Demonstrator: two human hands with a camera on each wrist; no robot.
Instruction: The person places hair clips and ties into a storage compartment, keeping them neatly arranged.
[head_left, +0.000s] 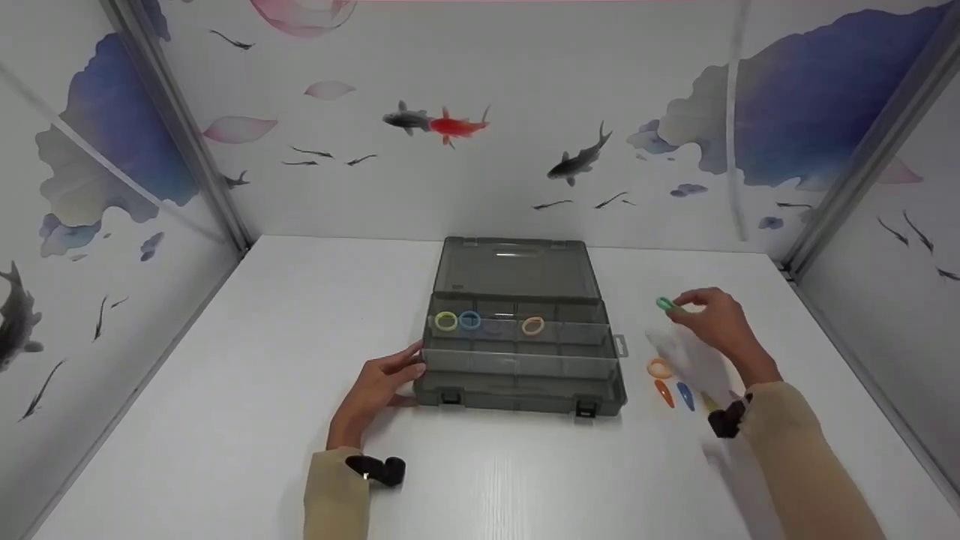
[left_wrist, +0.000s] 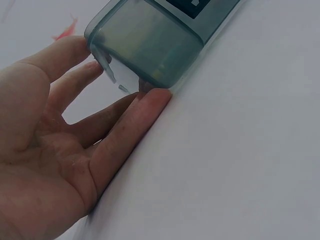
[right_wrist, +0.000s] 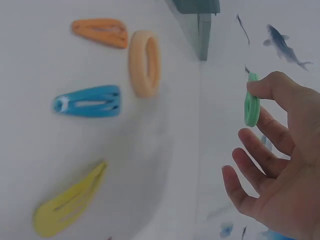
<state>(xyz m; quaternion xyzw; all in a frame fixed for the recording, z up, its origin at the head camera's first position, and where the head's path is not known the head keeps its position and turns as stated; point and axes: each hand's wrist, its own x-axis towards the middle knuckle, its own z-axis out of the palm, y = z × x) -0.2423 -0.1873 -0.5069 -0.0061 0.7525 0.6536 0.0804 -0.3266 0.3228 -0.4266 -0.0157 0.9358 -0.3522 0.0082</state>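
Observation:
A grey translucent compartment box [head_left: 517, 382] stands with its lid [head_left: 517, 270] swung back. My left hand [head_left: 382, 382] grips its front-left side; in the left wrist view the thumb is at the box's [left_wrist: 150, 45] upper edge and fingers touch lower down. Above the table, right of the box, my right hand [head_left: 716, 322] pinches a green hair tie [right_wrist: 252, 102] between thumb and forefinger, its other fingers spread loosely. Inside the back compartments sit a yellow hair tie [head_left: 446, 321], a blue hair tie [head_left: 470, 320] and a peach hair tie [head_left: 533, 325].
Right of the box lie an orange hair tie [head_left: 659, 367], an orange snap clip [right_wrist: 102, 32], a blue snap clip [right_wrist: 90, 101] and a yellow snap clip [right_wrist: 70, 200]. A handle tab [head_left: 621, 346] sticks out from the box's right side. Printed wall panels [head_left: 487, 195] enclose the white table [head_left: 300, 300].

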